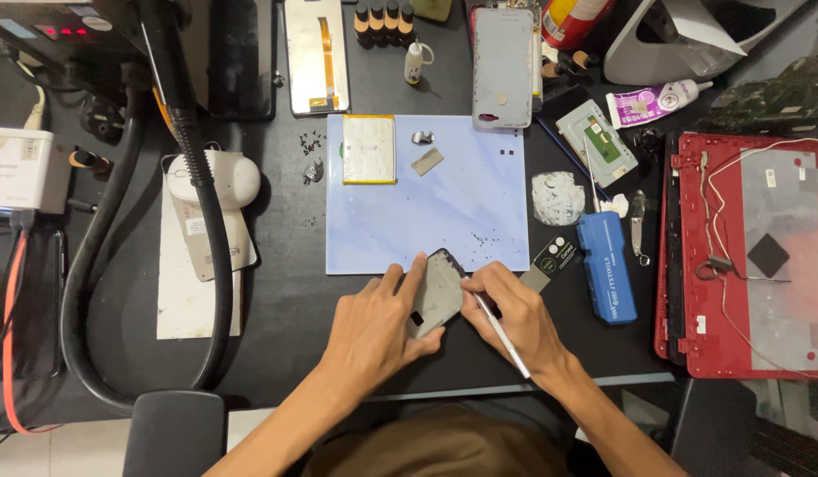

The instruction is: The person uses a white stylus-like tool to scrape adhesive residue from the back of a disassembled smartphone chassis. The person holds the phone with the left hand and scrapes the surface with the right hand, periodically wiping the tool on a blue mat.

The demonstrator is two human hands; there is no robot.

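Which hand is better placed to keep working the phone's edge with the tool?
Right hand: it already holds the thin silver tool at the dark phone frame, which the left hand steadies.

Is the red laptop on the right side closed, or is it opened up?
Opened up. The red laptop lies with its cover removed: a silver metal sheet, a black square pad and thin white cables show inside the red shell.

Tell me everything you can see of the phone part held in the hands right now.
The phone part is a flat, dark grey rounded rectangle, probably a back cover, with a small dark cutout near its lower end. It lies tilted at the blue mat's front edge. The left hand pins it; the right hand sets a thin metal tool against its right edge.
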